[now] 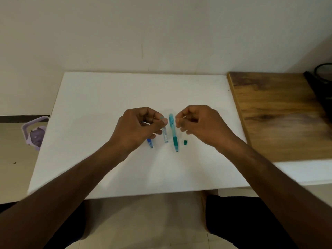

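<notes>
Both hands hover over the white table (107, 105). My left hand (138, 128) pinches the upper end of a clear pen barrel (165, 136) between thumb and forefinger, and a teal tip shows above the fingertips. A blue pen (150, 143) lies partly hidden under that hand. Between the hands a teal pen (173, 133) lies on the table, pointing towards me. A small green cap (185, 142) sits just right of it. My right hand (199, 124) is curled, thumb and forefinger close together beside the teal pen's top, with nothing visible between them.
A wooden board (280, 114) adjoins the table on the right, with a dark round object (323, 72) at its far end. A lilac container (35, 133) stands on the floor at the left. The wall runs behind the table.
</notes>
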`<state>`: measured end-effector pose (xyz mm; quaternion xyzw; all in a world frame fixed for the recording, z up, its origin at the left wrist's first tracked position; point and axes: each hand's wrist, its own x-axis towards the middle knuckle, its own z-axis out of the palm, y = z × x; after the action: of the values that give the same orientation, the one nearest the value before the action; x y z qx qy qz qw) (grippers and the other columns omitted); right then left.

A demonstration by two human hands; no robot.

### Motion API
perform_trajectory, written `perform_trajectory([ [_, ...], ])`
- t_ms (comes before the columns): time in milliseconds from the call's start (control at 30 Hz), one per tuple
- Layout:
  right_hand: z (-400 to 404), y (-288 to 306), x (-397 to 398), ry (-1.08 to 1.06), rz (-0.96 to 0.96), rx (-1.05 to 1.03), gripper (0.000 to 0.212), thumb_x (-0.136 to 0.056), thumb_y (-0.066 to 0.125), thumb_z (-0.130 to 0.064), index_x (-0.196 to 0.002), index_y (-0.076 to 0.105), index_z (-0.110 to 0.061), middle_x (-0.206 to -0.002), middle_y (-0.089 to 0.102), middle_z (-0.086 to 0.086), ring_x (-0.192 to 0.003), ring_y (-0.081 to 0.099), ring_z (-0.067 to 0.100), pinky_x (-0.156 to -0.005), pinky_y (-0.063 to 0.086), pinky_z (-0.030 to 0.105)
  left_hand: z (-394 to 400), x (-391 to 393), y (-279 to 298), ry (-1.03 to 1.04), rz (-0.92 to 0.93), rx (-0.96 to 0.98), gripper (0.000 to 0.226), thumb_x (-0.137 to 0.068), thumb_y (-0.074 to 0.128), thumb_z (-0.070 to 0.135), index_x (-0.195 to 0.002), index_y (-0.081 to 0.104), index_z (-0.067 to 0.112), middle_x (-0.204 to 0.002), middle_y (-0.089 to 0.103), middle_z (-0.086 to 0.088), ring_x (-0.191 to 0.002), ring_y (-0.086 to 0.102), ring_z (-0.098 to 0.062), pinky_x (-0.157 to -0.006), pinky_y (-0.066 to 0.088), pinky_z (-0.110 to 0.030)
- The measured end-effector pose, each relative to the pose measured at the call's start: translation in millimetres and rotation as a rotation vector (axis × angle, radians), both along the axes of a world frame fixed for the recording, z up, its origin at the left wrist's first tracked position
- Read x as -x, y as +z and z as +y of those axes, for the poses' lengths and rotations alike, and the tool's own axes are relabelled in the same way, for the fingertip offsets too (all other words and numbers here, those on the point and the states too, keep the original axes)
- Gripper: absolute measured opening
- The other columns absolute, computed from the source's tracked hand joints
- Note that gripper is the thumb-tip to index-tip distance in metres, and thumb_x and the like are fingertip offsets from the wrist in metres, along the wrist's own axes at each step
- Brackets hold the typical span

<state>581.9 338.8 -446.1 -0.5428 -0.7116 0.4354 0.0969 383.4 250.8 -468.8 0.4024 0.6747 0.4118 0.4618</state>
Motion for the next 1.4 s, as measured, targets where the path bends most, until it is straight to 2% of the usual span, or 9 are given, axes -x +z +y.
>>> perform_trajectory([
  [67,-11,5,11,0.050,0.110,0.118,0.020,-0.090,0.080,-0.040,-0.107,0.072,-0.033,-0.101,0.081,-0.011,-0.094,0.077,0.008,-0.082,0.065,0.033,1,0,2,0.023,-0.022,-0.021,0.018,-0.089,0.084,0.036,-0.100,0.080,0.022,-0.086,0.082,0.005,-0.083,0.080,-0.011,-0.070,0.063,-0.024],
  [233,-25,6,26,-0.087,0.359,0.104,0.023,-0.092,0.080,-0.028,-0.111,0.074,-0.017,-0.095,0.082,-0.003,-0.085,0.080,0.011,-0.079,0.065,0.028,5,-12,9,0.147,-0.185,-0.042,0.021,-0.093,0.076,0.043,-0.097,0.080,0.023,-0.092,0.082,0.001,-0.094,0.079,-0.019,-0.074,0.062,-0.021],
  [333,-24,10,26,-0.139,0.423,0.065,0.021,-0.091,0.081,-0.028,-0.109,0.076,-0.019,-0.089,0.082,-0.005,-0.083,0.080,0.011,-0.082,0.065,0.031,10,-13,13,0.358,-0.786,0.003,0.064,-0.100,0.053,0.067,-0.119,0.079,0.011,-0.112,0.082,-0.005,-0.104,0.078,-0.019,-0.089,0.064,-0.029],
  [400,-26,14,27,-0.074,0.428,0.021,0.022,-0.091,0.082,-0.028,-0.110,0.075,-0.022,-0.087,0.082,-0.007,-0.081,0.080,0.012,-0.078,0.064,0.027,11,-10,15,0.351,-1.139,-0.039,0.090,-0.100,0.034,0.077,-0.141,0.066,0.003,-0.135,0.074,-0.013,-0.123,0.072,-0.025,-0.105,0.058,-0.035],
  [500,-33,20,28,0.038,0.384,-0.138,0.020,-0.091,0.082,-0.028,-0.107,0.072,-0.023,-0.082,0.080,-0.007,-0.076,0.078,0.013,-0.073,0.064,0.027,15,-14,17,0.280,-1.290,-0.131,0.104,-0.097,0.024,0.084,-0.154,0.051,0.001,-0.152,0.061,-0.017,-0.145,0.055,-0.030,-0.126,0.037,-0.045],
  [567,-37,23,26,0.077,0.331,-0.311,0.013,-0.090,0.082,-0.029,-0.100,0.075,-0.023,-0.082,0.078,-0.012,-0.079,0.075,0.011,-0.073,0.062,0.028,17,-20,20,0.233,-1.361,-0.184,0.109,-0.094,0.025,0.087,-0.157,0.046,0.001,-0.157,0.056,-0.017,-0.150,0.050,-0.031,-0.129,0.031,-0.048],
  [733,-40,28,22,0.209,0.267,-0.438,0.012,-0.093,0.080,-0.029,-0.104,0.084,-0.025,-0.088,0.077,-0.017,-0.077,0.071,0.010,-0.073,0.059,0.026,17,-23,16,0.170,-1.435,-0.287,0.111,-0.093,0.020,0.090,-0.155,0.049,0.002,-0.153,0.059,-0.016,-0.149,0.050,-0.028,-0.130,0.031,-0.042],
  [1000,-40,29,18,0.246,0.279,-0.478,0.009,-0.091,0.076,-0.037,-0.100,0.074,-0.040,-0.086,0.063,-0.036,-0.087,0.068,0.004,-0.076,0.057,0.015,16,-27,13,0.158,-1.422,-0.298,0.111,-0.092,0.020,0.090,-0.153,0.050,0.002,-0.154,0.059,-0.015,-0.147,0.051,-0.028,-0.128,0.032,-0.042],
  [1400,-35,28,15,0.239,0.235,-0.495,0.008,-0.090,0.079,-0.025,-0.098,0.082,-0.027,-0.086,0.076,-0.017,-0.078,0.069,0.012,-0.072,0.058,0.028,13,-32,12,0.131,-1.406,-0.244,0.108,-0.095,0.022,0.087,-0.149,0.054,0.000,-0.142,0.068,-0.018,-0.135,0.065,-0.030,-0.115,0.049,-0.044],
])
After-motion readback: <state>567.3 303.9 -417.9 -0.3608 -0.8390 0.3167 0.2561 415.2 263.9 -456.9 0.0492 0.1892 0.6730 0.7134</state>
